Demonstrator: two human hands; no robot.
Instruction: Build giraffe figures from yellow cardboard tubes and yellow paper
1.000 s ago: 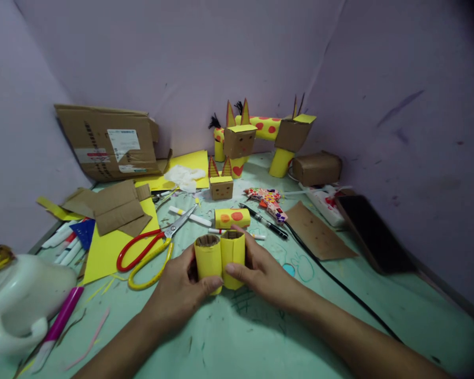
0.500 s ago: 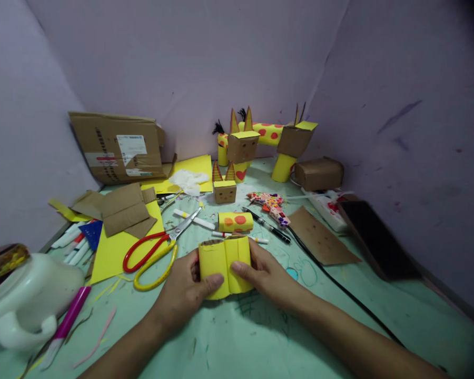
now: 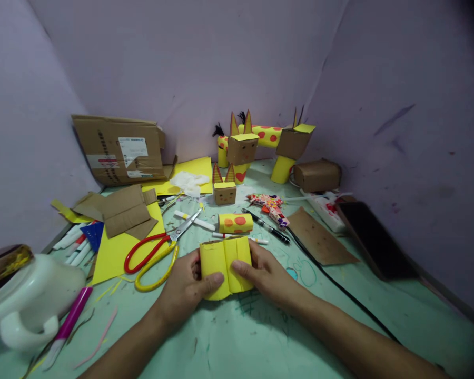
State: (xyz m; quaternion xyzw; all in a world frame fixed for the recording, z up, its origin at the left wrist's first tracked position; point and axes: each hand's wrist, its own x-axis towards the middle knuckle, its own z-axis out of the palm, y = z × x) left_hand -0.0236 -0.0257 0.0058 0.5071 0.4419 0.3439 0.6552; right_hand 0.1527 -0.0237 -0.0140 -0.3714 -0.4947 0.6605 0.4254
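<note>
Two yellow-papered cardboard tubes stand side by side in my hands, touching along a vertical line. My left hand (image 3: 193, 281) grips the left tube (image 3: 212, 260), its thumb across the lower front. The right tube (image 3: 240, 250) is held by my right hand (image 3: 263, 268), thumb pressed on its face. Brown cardboard shows at the upper rims; the fingers behind are mostly hidden. Just beyond them lies a short yellow tube with orange spots (image 3: 235, 223). Behind that sits a small cardboard box head with pointed ears (image 3: 225, 193). Red-and-yellow-handled scissors (image 3: 169, 239) lie open left of my hands.
At the back stand spotted yellow giraffe-like figures (image 3: 269, 137). A floral glue gun (image 3: 270, 205) trails a black cord (image 3: 339, 287) on the right, near a phone (image 3: 375, 239). Cardboard pieces (image 3: 124, 210), markers and a white mug (image 3: 43, 295) crowd the left.
Both hands keep the same grip on the two tubes, which have barely moved. The whole view has shifted slightly.
</note>
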